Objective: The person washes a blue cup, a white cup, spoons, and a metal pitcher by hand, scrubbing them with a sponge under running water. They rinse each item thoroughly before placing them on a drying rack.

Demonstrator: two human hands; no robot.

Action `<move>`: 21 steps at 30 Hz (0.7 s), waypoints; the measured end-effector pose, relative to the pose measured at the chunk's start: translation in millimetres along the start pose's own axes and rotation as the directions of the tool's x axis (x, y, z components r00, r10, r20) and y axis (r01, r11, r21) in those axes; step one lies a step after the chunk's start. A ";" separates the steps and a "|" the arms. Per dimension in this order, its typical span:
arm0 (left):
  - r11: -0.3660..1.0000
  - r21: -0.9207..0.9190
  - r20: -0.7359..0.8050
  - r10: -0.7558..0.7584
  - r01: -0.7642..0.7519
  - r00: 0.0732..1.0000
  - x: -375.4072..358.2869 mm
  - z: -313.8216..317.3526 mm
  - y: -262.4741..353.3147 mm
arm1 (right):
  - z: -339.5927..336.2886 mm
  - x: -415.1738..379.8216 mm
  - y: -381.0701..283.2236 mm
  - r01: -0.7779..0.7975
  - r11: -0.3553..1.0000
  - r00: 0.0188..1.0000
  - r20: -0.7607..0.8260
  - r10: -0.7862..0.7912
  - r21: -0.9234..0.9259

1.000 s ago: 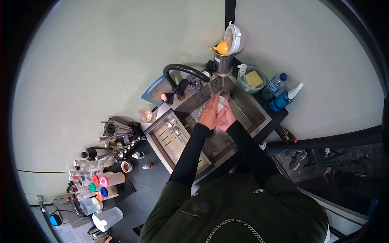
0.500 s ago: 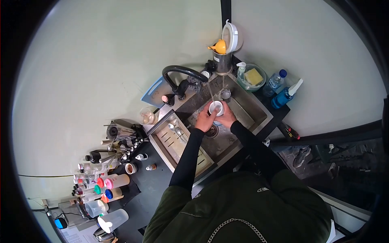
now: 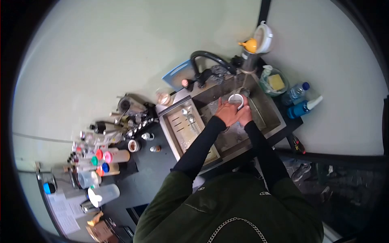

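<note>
A small white cup (image 3: 236, 99) is held over the sink basin (image 3: 265, 117), below the black faucet (image 3: 210, 54). My left hand (image 3: 227, 113) has its fingers wrapped around the cup's near left side. From the right, my right hand (image 3: 244, 115) closes on the same cup, close against the left hand. The palms hide the cup's lower part. Behind the cup, a small metal vessel (image 3: 244, 91) rests in the basin.
Left of the basin, a slotted drain tray (image 3: 178, 126) carries spoons (image 3: 189, 116). Bottles and a bowl with a yellow sponge (image 3: 276, 82) line the right edge. A blue spray bottle (image 3: 300, 110) stands there too. Squeeze bottles (image 3: 116, 156) crowd the left counter.
My view has turned, so the sink appears farther right. Both hands still grip the cup, whose opening now looks more tilted, and my left hand's back shows more.
</note>
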State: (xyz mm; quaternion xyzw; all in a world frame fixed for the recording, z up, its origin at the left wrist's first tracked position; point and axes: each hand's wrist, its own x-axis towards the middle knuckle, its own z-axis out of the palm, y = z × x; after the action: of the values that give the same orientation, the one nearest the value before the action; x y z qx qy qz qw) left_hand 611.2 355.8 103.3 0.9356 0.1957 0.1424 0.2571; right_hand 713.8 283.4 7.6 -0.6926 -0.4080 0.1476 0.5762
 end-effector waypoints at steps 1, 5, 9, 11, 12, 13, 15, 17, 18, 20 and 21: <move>0.984 0.140 0.134 -0.131 0.112 0.982 -0.7 -11.5 10.6 | -3.9 -1.0 -4.3 -0.043 0.997 0.996 0.074 0.038 0.058; 0.994 0.001 0.105 -0.112 0.113 0.988 -3.2 14.8 -5.2 | 1.4 -1.5 9.5 0.024 0.997 1.000 0.009 -0.025 0.080; 0.991 -0.122 0.433 0.007 0.051 0.901 3.0 2.2 -28.0 | -28.5 -8.7 -9.2 -0.045 0.986 0.963 0.269 0.000 0.159; 0.978 -0.205 0.444 0.059 0.037 0.894 0.0 -5.0 -35.2 | -27.5 -14.6 -13.4 0.001 0.997 0.972 0.235 -0.019 0.074; 0.963 -0.267 0.447 0.096 0.030 0.890 2.8 -6.7 -35.3 | -24.3 -16.3 -17.3 -0.098 0.992 0.966 0.248 0.077 0.075; 0.962 -0.272 0.447 0.110 0.018 0.888 3.4 -4.3 -31.5 | -24.7 -16.7 -15.9 -0.196 0.978 0.950 0.261 0.170 0.077; 0.964 -0.245 0.088 -0.082 0.102 0.993 -6.0 3.0 -21.5 | -16.0 -17.9 16.6 -0.193 0.981 0.960 0.203 0.193 -0.020; 0.933 -0.328 -0.021 -0.165 0.149 0.986 -12.1 8.3 -10.7 | -8.7 -17.4 28.8 -0.416 0.909 0.886 0.210 0.413 -0.033; 0.892 -0.410 -0.121 -0.261 0.191 0.958 -15.7 10.9 -5.6 | -16.3 -16.6 -10.4 -0.552 0.833 0.813 0.246 0.528 0.033; 0.853 -0.458 -0.144 -0.347 0.248 0.927 -22.0 21.2 -8.5 | -21.2 -17.3 -24.9 -0.688 0.695 0.715 0.365 0.597 0.210; 0.855 -0.458 -0.139 -0.340 0.244 0.930 -25.2 37.7 -18.6 | -23.2 -16.6 -26.4 -0.788 0.508 0.615 0.500 0.610 0.348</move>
State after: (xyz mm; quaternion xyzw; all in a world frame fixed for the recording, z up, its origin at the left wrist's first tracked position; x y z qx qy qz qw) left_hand 597.4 343.5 57.9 0.7930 0.3263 0.2415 0.4543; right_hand 708.7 255.5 34.2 -0.5735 -0.1150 0.5860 0.5607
